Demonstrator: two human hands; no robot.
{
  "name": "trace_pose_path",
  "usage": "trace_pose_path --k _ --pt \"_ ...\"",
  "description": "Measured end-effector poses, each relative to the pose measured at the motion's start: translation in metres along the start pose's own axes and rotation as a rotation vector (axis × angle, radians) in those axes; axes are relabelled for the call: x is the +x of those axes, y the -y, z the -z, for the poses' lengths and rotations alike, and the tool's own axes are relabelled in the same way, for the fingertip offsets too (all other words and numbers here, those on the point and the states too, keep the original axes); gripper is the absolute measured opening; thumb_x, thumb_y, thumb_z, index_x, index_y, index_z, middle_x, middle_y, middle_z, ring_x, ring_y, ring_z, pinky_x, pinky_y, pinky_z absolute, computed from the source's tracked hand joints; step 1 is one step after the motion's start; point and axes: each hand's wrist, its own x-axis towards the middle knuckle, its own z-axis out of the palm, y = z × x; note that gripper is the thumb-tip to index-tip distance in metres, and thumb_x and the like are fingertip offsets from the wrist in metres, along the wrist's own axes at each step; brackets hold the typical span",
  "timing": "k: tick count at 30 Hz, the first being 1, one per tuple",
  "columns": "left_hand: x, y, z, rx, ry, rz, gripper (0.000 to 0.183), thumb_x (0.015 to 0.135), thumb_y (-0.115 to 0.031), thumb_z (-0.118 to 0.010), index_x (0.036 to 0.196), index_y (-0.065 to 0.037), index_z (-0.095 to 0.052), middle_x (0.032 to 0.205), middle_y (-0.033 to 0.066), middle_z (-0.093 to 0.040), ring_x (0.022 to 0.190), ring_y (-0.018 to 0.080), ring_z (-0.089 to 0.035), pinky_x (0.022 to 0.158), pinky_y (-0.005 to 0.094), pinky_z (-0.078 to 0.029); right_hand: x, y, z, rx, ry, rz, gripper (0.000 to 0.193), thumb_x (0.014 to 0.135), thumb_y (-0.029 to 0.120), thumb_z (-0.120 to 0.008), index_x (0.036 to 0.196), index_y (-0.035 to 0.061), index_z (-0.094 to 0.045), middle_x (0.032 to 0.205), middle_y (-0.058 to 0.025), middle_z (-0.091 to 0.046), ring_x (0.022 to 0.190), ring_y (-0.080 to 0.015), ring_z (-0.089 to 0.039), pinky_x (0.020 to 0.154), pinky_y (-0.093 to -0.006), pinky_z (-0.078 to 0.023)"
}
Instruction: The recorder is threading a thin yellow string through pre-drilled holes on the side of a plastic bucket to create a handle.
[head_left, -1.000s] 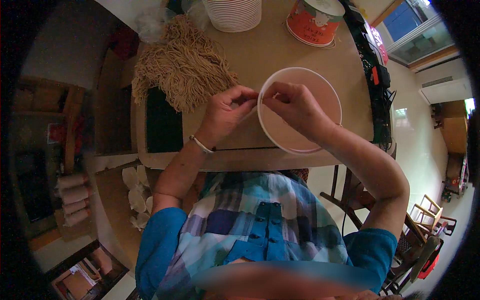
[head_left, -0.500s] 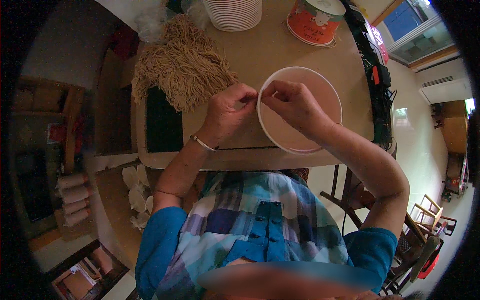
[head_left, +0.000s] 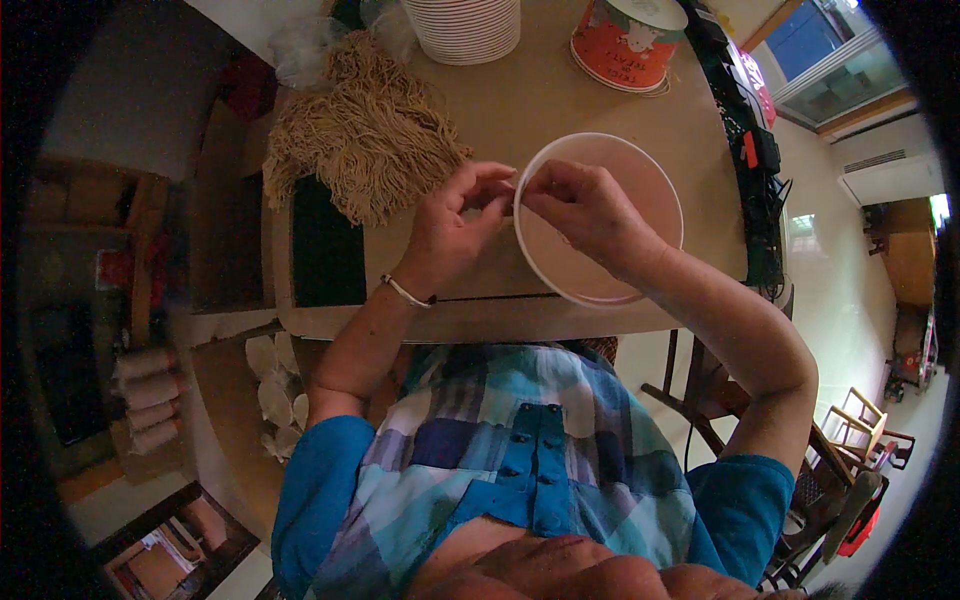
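Note:
A round white-rimmed bucket (head_left: 648, 200) with a plain pale inside stands upright on the table in front of me. My right hand (head_left: 595, 208) reaches over its mouth, thumb and fingers pinched together just inside the left part of the rim. What they pinch is hidden. Outside that same rim is my left hand (head_left: 462, 222), its thumb and index finger apart, tips close to the bucket wall. Left of it lies a big loose bundle of tan cord strands (head_left: 365, 130).
At the far edge stands a stack of nested white buckets (head_left: 465, 30). A lidded orange printed bucket (head_left: 625, 50) is to its right. Clear plastic bags (head_left: 300, 50) lie far left. Power strips and cables (head_left: 762, 165) run along the table's right edge. A dark green patch (head_left: 328, 245) is at left.
My left thumb and index finger have spread apart from their pinch at the rim. My right hand and the bucket have hardly moved.

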Motion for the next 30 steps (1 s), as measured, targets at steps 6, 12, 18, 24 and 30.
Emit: trace_pose_path --k 6,12,18,24,30 --pt "-0.001 0.001 0.005 0.349 0.073 -0.182 0.018 0.083 0.001 -0.063 0.101 -0.002 -0.064 0.091 0.0073 -0.069 0.085 0.0125 -0.066 0.077 0.0265 -0.052 -0.001 0.0 0.0 -0.022 -0.004 -0.005 0.015 0.085 0.011 -0.063 0.094 -0.0009 -0.066 0.086 -0.0137 -0.07 0.08 -0.012 -0.063 0.072 -0.0316 -0.051" --pt "0.001 -0.001 0.005 0.453 0.075 -0.253 0.017 0.081 0.0 -0.066 0.097 -0.005 -0.064 0.087 0.0085 -0.067 0.079 0.0151 -0.066 0.07 0.0277 -0.052 0.002 -0.01 -0.001 -0.02 -0.001 0.072 0.015 0.086 0.011 -0.063 0.094 -0.0013 -0.065 0.086 -0.0135 -0.07 0.081 -0.0117 -0.063 0.072 -0.0319 -0.051" --pt "0.001 0.001 0.005 0.536 0.103 -0.156 0.014 0.085 -0.001 -0.063 0.098 -0.004 -0.063 0.092 0.0042 -0.066 0.087 0.011 -0.062 0.08 0.0264 -0.051 0.0 -0.006 -0.001 -0.01 0.011 0.04 0.011 0.09 0.013 -0.061 0.094 0.0035 -0.063 0.072 0.0046 -0.055 0.061 -0.0016 -0.045 0.049 -0.0197 -0.037" --pt "0.001 0.003 0.003 0.34 0.042 -0.158 0.011 0.084 0.001 -0.062 0.094 -0.004 -0.06 0.084 0.0038 -0.065 0.079 0.0093 -0.063 0.072 0.0244 -0.051 -0.003 0.004 0.002 0.086 0.051 -0.091 0.014 0.09 0.016 -0.061 0.099 0.0069 -0.063 0.069 0.0052 -0.052 0.055 -0.002 -0.044 0.045 -0.0189 -0.037" --pt "-0.002 0.003 0.003 0.02 0.068 0.015 0.012 0.087 0.002 -0.057 0.099 -0.002 -0.058 0.09 0.0037 -0.065 0.085 0.0098 -0.063 0.08 0.0245 -0.051 -0.004 0.01 0.0 0.114 0.055 -0.192 0.014 0.09 0.017 -0.06 0.098 0.006 -0.062 0.066 0.0048 -0.049 0.053 -0.0032 -0.045 0.045 -0.0193 -0.038"
